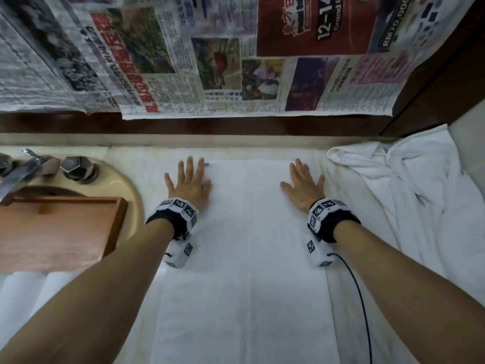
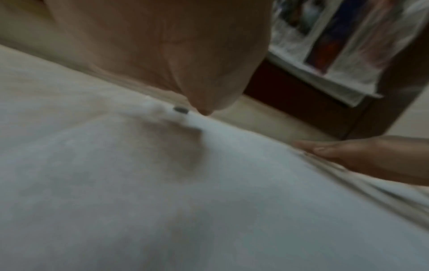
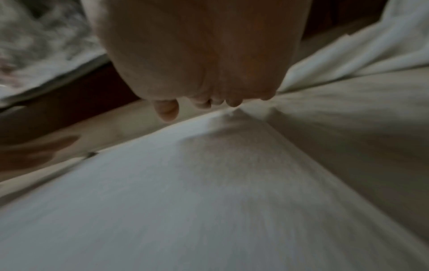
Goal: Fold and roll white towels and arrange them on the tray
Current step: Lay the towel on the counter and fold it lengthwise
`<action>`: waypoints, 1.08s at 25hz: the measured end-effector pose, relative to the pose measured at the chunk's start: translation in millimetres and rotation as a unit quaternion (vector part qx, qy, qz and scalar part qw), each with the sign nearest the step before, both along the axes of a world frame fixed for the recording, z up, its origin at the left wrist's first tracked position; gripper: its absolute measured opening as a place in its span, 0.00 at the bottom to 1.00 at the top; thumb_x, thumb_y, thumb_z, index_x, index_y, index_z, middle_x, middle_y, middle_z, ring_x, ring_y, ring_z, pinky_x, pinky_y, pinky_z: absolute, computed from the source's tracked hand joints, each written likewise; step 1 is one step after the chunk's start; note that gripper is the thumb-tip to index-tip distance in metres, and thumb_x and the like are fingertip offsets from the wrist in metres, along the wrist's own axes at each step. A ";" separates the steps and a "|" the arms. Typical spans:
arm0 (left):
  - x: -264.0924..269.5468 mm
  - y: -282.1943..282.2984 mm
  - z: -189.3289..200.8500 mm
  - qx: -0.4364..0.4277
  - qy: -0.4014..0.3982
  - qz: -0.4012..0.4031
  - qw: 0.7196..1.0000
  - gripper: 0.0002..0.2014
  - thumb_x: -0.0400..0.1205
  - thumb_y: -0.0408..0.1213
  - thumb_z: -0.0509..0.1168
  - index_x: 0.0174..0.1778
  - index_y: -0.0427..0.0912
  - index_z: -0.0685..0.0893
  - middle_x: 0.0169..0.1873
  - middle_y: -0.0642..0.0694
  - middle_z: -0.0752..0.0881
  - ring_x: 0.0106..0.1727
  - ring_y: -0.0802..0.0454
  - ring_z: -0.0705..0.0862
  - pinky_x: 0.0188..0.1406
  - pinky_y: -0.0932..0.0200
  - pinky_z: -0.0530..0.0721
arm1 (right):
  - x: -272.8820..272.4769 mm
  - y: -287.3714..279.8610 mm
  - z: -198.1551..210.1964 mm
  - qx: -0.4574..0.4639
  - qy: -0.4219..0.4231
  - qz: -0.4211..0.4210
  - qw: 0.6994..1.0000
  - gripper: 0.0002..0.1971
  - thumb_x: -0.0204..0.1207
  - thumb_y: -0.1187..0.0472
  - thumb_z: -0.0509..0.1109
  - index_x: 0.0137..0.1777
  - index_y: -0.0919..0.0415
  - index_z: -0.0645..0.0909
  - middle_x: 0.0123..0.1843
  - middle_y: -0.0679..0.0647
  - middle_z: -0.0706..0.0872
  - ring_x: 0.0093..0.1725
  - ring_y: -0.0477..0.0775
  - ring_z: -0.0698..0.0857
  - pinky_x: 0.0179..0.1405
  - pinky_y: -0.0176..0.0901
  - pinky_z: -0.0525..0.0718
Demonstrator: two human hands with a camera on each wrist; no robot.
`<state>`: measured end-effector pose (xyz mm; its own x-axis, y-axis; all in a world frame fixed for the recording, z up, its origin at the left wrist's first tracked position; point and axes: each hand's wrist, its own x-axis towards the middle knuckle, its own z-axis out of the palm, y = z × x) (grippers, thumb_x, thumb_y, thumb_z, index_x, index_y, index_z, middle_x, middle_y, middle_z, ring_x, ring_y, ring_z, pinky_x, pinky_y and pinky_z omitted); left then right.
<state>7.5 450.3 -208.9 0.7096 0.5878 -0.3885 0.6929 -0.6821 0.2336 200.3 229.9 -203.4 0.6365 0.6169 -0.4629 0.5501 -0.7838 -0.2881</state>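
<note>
Hands flat, fingers spread: left hand (image 1: 189, 183) and right hand (image 1: 304, 185) smoothing the folded towel (image 1: 244, 258). Rolling likely next; tray (image 1: 57, 232) waits at nine o'clock.

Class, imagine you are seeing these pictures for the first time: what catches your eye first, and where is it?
Two hands lie flat, fingers spread, on the far end of a folded white towel in the middle: the left hand at its left corner, the right hand near its right edge. Colourful newspaper covers the wall behind. A wooden tray sits over the sink at left, and a crumpled towel lies at right.
</note>
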 end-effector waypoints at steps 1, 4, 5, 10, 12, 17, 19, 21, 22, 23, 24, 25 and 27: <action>-5.9 -15.9 4.5 0.004 -0.026 -0.004 1.000 0.30 0.89 0.52 0.42 0.85 0.56 0.37 0.84 0.50 0.33 0.84 0.47 0.33 0.80 0.33 0.33 | -17.0 -9.1 4.5 0.018 -0.024 0.022 0.999 0.34 0.86 0.44 0.49 0.86 0.52 0.39 0.86 0.45 0.32 0.84 0.48 0.34 0.80 0.66 0.31; -37.6 -98.3 17.3 -0.059 -0.057 -0.049 0.995 0.28 0.90 0.52 0.41 0.86 0.54 0.43 0.84 0.52 0.35 0.84 0.49 0.33 0.80 0.36 0.36 | -106.5 -40.8 13.1 0.055 -0.020 0.090 0.994 0.32 0.87 0.47 0.51 0.86 0.52 0.41 0.86 0.46 0.34 0.84 0.50 0.34 0.80 0.67 0.33; -52.9 -129.0 19.4 -0.092 -0.056 -0.066 0.992 0.28 0.90 0.52 0.41 0.86 0.54 0.44 0.84 0.53 0.35 0.84 0.50 0.33 0.81 0.37 0.36 | -140.9 -53.2 11.9 0.058 0.001 0.106 0.993 0.32 0.87 0.47 0.50 0.86 0.52 0.41 0.86 0.46 0.34 0.84 0.50 0.33 0.80 0.68 0.34; -146.7 -159.9 -14.2 -0.064 -0.020 -0.122 0.990 0.29 0.85 0.60 0.32 0.82 0.62 0.34 0.80 0.58 0.27 0.84 0.50 0.31 0.81 0.40 0.33 | -196.6 -126.2 -24.6 -0.024 0.002 0.124 0.992 0.34 0.77 0.34 0.32 0.82 0.41 0.29 0.81 0.43 0.21 0.80 0.48 0.24 0.79 0.70 0.37; -167.4 -128.9 -24.9 -0.010 0.005 -0.054 0.998 0.31 0.83 0.61 0.32 0.82 0.62 0.34 0.81 0.56 0.28 0.84 0.47 0.33 0.81 0.38 0.35 | -169.0 -145.0 -28.5 -0.064 -0.010 0.028 0.998 0.34 0.82 0.35 0.40 0.83 0.41 0.31 0.82 0.44 0.23 0.82 0.49 0.27 0.79 0.72 0.37; -171.5 -149.5 1.7 -0.093 -0.043 0.004 0.995 0.29 0.90 0.50 0.43 0.86 0.49 0.42 0.84 0.50 0.35 0.85 0.47 0.35 0.80 0.35 0.37 | -206.3 -151.7 -7.3 0.013 -0.038 0.052 0.998 0.33 0.86 0.44 0.45 0.86 0.54 0.39 0.86 0.48 0.32 0.85 0.53 0.34 0.79 0.73 0.37; -183.5 -209.2 3.9 -0.162 -0.076 -0.088 0.980 0.28 0.90 0.50 0.41 0.86 0.50 0.43 0.84 0.53 0.35 0.85 0.51 0.35 0.82 0.38 0.36 | -269.2 -146.9 -8.3 0.073 0.023 0.167 0.983 0.32 0.84 0.44 0.41 0.86 0.54 0.43 0.86 0.46 0.35 0.85 0.50 0.35 0.80 0.72 0.39; -213.1 -238.2 -6.9 -0.134 -0.066 -0.156 0.976 0.28 0.88 0.55 0.35 0.85 0.52 0.41 0.82 0.57 0.34 0.84 0.54 0.34 0.83 0.40 0.36 | -298.2 -155.7 -18.8 0.032 0.022 0.201 0.979 0.32 0.84 0.42 0.37 0.86 0.51 0.39 0.84 0.43 0.31 0.83 0.46 0.31 0.80 0.70 0.38; -226.3 -227.9 -14.7 -0.097 -0.060 -0.144 0.983 0.30 0.86 0.57 0.32 0.85 0.53 0.41 0.82 0.57 0.33 0.84 0.53 0.34 0.83 0.40 0.36 | -290.2 -163.8 -25.8 0.008 -0.004 0.174 0.985 0.33 0.82 0.41 0.35 0.86 0.51 0.37 0.83 0.43 0.28 0.82 0.46 0.29 0.80 0.70 0.39; -239.6 -211.0 -20.7 -0.069 -0.049 -0.113 0.990 0.31 0.85 0.57 0.31 0.85 0.53 0.40 0.82 0.55 0.33 0.84 0.52 0.34 0.83 0.41 0.35 | -279.7 -174.2 -29.3 -0.021 -0.029 0.126 0.991 0.34 0.82 0.40 0.36 0.85 0.52 0.36 0.82 0.44 0.26 0.82 0.47 0.28 0.79 0.72 0.39; -250.0 -193.5 -22.5 -0.058 -0.037 -0.059 0.996 0.31 0.86 0.56 0.33 0.86 0.51 0.40 0.83 0.53 0.34 0.84 0.51 0.34 0.82 0.41 0.34 | -268.4 -184.9 -29.5 -0.047 -0.035 0.056 0.997 0.34 0.84 0.41 0.38 0.85 0.53 0.34 0.82 0.45 0.25 0.82 0.49 0.28 0.79 0.73 0.36; -256.5 -179.2 -22.0 -0.056 -0.024 -0.006 0.998 0.30 0.88 0.54 0.36 0.86 0.49 0.41 0.84 0.51 0.35 0.84 0.49 0.34 0.81 0.40 0.33 | -259.2 -194.0 -29.9 -0.071 -0.038 -0.005 0.997 0.34 0.85 0.41 0.40 0.85 0.54 0.32 0.83 0.47 0.25 0.83 0.51 0.28 0.77 0.74 0.33; -254.3 -183.5 -14.0 -0.052 -0.035 0.001 0.998 0.31 0.88 0.53 0.35 0.86 0.45 0.42 0.84 0.48 0.36 0.85 0.48 0.35 0.81 0.38 0.35 | -271.5 -194.7 -24.7 -0.048 -0.047 -0.015 0.998 0.35 0.83 0.41 0.35 0.85 0.56 0.33 0.84 0.49 0.28 0.84 0.54 0.30 0.76 0.73 0.31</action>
